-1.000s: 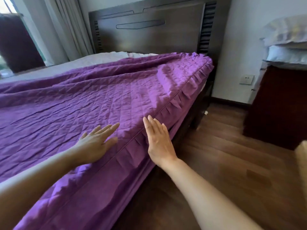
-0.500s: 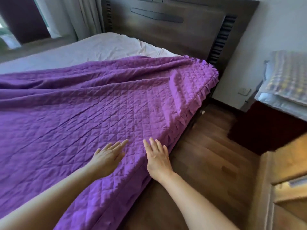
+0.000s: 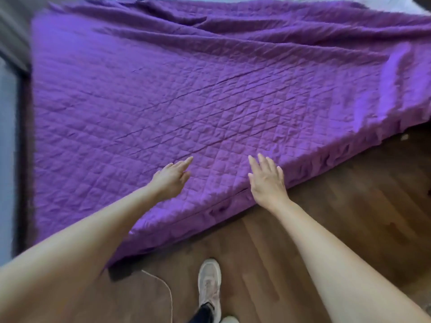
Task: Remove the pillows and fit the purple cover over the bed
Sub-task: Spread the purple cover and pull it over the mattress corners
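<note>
Head view: the purple cover (image 3: 186, 89) lies spread and creased over the bed (image 3: 417, 7), whose white top shows only beyond the cover's far right corner. The left hand (image 3: 171, 180) rests flat on the cover near its near edge, fingers straight and together. The right hand (image 3: 268, 183) lies just beside it on that edge, fingers spread. Below the edge, a pale shoe (image 3: 209, 285) stands on the wooden floor (image 3: 349, 206).
</note>
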Available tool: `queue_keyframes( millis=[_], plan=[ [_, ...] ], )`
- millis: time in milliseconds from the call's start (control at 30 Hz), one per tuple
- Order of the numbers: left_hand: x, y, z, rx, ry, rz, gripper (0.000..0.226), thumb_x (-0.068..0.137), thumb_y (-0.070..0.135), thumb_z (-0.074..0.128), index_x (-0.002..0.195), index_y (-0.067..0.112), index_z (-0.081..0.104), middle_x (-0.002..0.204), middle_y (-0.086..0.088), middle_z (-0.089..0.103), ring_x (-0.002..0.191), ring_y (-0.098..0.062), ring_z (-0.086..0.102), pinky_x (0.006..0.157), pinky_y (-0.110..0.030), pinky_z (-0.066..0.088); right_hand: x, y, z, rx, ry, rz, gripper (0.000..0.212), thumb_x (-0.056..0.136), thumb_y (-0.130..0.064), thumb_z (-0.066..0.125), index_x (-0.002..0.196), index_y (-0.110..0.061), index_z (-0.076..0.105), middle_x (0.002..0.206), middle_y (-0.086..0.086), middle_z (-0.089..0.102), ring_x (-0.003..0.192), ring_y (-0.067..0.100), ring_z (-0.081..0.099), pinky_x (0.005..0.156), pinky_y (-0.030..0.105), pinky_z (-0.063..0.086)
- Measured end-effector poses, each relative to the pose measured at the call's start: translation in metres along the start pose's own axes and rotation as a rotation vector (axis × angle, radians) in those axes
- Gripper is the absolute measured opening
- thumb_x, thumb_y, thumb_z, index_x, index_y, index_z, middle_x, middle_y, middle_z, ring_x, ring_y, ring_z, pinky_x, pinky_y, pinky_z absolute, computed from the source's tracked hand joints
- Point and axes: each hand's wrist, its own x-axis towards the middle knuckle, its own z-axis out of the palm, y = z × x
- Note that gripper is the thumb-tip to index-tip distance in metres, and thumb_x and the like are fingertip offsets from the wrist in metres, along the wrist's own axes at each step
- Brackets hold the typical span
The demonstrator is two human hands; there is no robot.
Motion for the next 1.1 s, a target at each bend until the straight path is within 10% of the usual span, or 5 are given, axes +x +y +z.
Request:
queue_keyframes(
  millis=[433, 800, 967, 1100],
  plan=[
    [-0.145, -0.212, 0.070, -0.188, 0.055, -0.347, 0.052, 0.097, 0.029, 0.038, 0.147, 0.023, 0.025, 0.128, -0.015, 0.054, 0.120, -0.038, 0.046, 0.101, -0.051, 0.037, -0.060, -0.135, 0.100, -0.105, -0.201, -0.254, 0.052, 0.100, -0.038, 0.029, 0.149, -0.028, 0.014, 0.158, 0.005, 0.009, 0.143, 0.029, 0.008, 0.114, 0.050, 0.012],
    [-0.131, -0.340, 0.108, -0.059, 0.098, -0.420, 0.051, 0.098, 0.035, 0.036, 0.147, 0.032, 0.022, 0.158, -0.003, 0.009, 0.143, -0.033, 0.007, 0.108, -0.054, 0.028, 0.002, -0.273, 0.222, -0.078, -0.175, -0.132, 0.057, 0.098, -0.049, 0.028, 0.147, -0.042, 0.002, 0.157, 0.000, -0.017, 0.142, 0.037, -0.014, 0.108, 0.066, 0.001],
    [-0.137, -0.378, 0.120, -0.296, 0.390, -0.614, 0.055, 0.096, 0.025, 0.045, 0.147, 0.022, 0.025, 0.143, -0.036, 0.024, 0.129, -0.049, 0.030, 0.109, -0.048, 0.024, -0.054, -0.342, 0.298, -0.179, -0.269, -0.357, 0.054, 0.091, -0.051, 0.022, 0.143, -0.039, 0.028, 0.156, 0.004, 0.021, 0.139, 0.048, 0.015, 0.101, 0.072, 0.004],
    [-0.143, -0.386, 0.111, -0.365, 0.379, -0.659, 0.058, 0.096, 0.021, 0.042, 0.148, 0.029, 0.018, 0.123, -0.027, 0.049, 0.111, -0.044, 0.050, 0.092, -0.046, 0.040, -0.059, -0.337, 0.300, -0.271, -0.258, -0.534, 0.049, 0.091, -0.052, 0.026, 0.135, -0.040, 0.042, 0.147, -0.002, 0.040, 0.133, 0.043, 0.034, 0.101, 0.070, 0.020]
  ],
)
